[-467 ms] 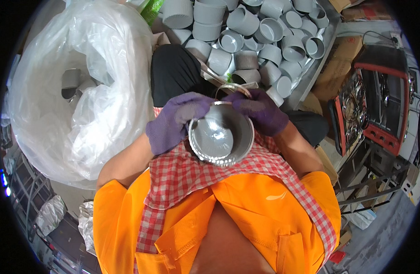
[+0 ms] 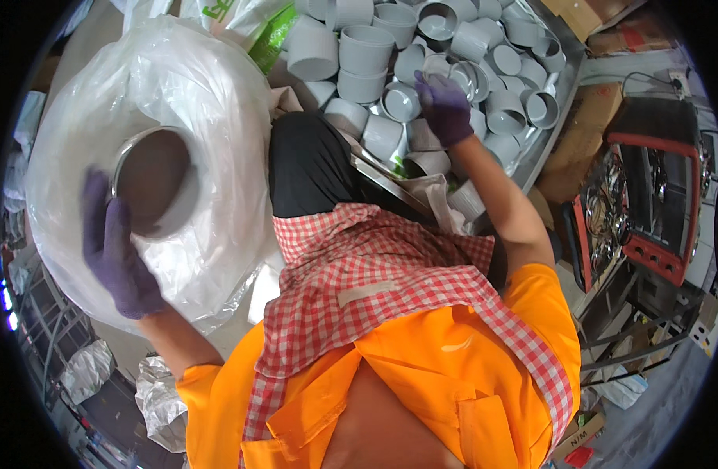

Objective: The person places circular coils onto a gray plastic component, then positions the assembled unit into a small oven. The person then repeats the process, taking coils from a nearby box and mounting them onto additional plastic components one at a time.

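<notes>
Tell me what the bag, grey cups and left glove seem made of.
Bag: glossy plastic film, being translucent and crinkled. Grey cups: possibly satin-finished plastic or coated metal; soft sheen leaves it open. Left glove: matt, probably knit fabric, hugging the fingers.

Gloves on the left hand (image 2: 118, 250) and right hand (image 2: 445, 109) are solid purple. The large cup (image 2: 152, 176) by the left hand shows a brownish-grey interior, paler grey wall and bright silver rim; the piled cups (image 2: 367, 51) are pale grey, the tray (image 2: 548, 141) silvery. From where I stand, the plastic bag (image 2: 66, 148) is translucent milky white, the packet (image 2: 270, 39) behind it vivid green. Shirt (image 2: 226, 406): plain orange, with a small pale streak. Apron (image 2: 320, 309): red-and-white gingham, crossed by a plain beige strip (image 2: 367, 292). Trousers (image 2: 300, 168): black. Oven (image 2: 653, 258): red frame, dark interior. Carton (image 2: 585, 117): brown. Crumpled sheeting (image 2: 162, 399): silver.
</notes>
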Demonstrator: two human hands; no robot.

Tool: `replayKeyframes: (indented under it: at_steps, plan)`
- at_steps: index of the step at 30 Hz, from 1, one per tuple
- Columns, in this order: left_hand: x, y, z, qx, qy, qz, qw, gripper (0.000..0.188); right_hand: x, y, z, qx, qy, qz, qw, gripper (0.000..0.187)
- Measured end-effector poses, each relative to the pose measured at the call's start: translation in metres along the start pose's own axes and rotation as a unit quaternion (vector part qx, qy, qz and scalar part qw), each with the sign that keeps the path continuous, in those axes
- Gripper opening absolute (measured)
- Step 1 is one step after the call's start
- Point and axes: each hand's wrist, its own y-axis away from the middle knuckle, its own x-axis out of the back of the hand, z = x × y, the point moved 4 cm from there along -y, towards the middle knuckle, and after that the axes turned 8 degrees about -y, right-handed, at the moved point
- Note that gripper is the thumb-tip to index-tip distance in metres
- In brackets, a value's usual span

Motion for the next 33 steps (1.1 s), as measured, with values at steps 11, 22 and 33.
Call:
replayKeyframes:
  at_steps: [11, 22, 33]
  plan:
    - [-0.092, 0.032, 0.010, -0.178, -0.005, -0.256, 0.950, 0.044, -0.023, -0.034, 0.053, 0.023, 0.087, -0.265, 0.960, 0.019]
    - [-0.190, 0.062, 0.061, -0.334, 0.045, -0.403, 0.851, 0.036, 0.128, 0.036, -0.123, -0.210, -0.705, -0.266, 0.623, 0.021]
    - [-0.162, 0.091, 0.017, -0.367, 0.080, -0.557, 0.740, 0.023, 0.120, 0.058, -0.158, -0.163, -0.681, -0.354, 0.620, 0.025]
